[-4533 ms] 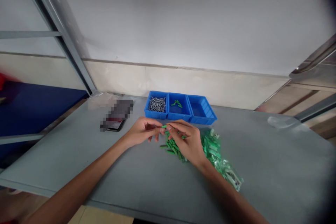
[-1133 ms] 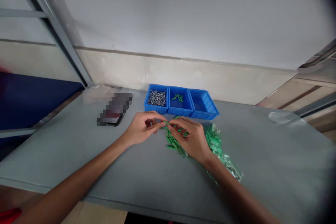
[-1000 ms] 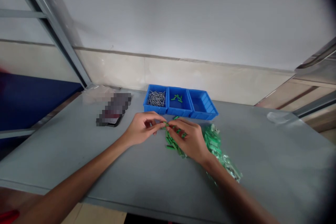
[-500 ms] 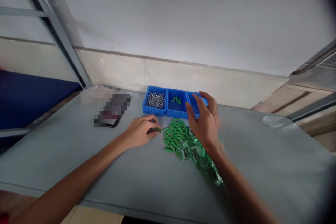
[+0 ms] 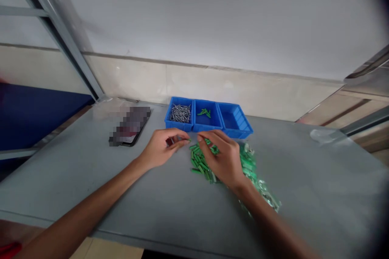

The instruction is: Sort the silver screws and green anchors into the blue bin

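Observation:
My left hand (image 5: 161,148) is curled above the grey table, with a small green wall plug (image 5: 189,140) showing at its fingertips. My right hand (image 5: 223,158) arches over a loose pile of green plastic wall plugs (image 5: 199,162), and its fingers reach down onto the pile. Behind the pile lies a clear plastic bag (image 5: 251,166) of green plugs. A blue three-compartment bin (image 5: 208,115) stands just beyond my hands. Its left compartment holds silver screws (image 5: 180,113), and its middle one holds a few green plugs (image 5: 204,112).
The grey table (image 5: 91,180) ends at a wall behind the bin. A phone (image 5: 130,127), partly blurred out, lies left of the bin. A clear plastic scrap (image 5: 322,135) lies at the right. A metal frame post and dark blue surface (image 5: 36,117) are at the left.
My right hand has come back from the bin's right end and now bends over the green pile. My left hand has risen slightly, with a green tip now at its fingertips.

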A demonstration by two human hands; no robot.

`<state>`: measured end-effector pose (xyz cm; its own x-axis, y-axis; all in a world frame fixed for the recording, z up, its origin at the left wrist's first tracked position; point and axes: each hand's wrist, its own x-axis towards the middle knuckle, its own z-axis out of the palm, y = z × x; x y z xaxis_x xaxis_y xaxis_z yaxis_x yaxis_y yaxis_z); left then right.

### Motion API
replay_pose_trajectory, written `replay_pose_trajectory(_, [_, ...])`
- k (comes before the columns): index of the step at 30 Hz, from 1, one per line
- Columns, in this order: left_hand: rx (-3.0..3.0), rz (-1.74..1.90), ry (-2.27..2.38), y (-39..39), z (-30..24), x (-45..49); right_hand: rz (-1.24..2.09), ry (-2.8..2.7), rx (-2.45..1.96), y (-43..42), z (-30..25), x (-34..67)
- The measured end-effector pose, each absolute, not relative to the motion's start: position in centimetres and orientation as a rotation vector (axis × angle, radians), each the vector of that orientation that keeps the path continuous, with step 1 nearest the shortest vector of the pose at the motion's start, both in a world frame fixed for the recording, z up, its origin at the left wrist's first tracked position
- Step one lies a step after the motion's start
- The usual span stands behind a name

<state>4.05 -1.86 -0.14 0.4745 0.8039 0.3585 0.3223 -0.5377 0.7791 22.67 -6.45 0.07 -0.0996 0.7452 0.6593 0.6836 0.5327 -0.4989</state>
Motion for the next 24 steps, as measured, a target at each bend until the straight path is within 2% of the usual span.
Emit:
replay_pose_trajectory(6, [2.062,1.119,0.878,-2.33,0.13,4.22,0.653,-1.688,-1.179,-6.85,-0.14,21.58])
replay_pose_trajectory(12, [2.123,1.212,0.820,-2.56,0.00,4.23,0.968,-1.453,-1.039,-6.49,0.17,21.50])
replay_pose_trajectory(17, [1.962,1.193,0.814,-2.64,0.33,4.21,1.036,-1.311,-0.984,-6.39,0.16,21.55])
replay_pose_trajectory(24, [1.895,1.180,0.776,-2.65,0.30,4.31,0.885,-1.374,-1.044,-6.59,0.09,21.72])
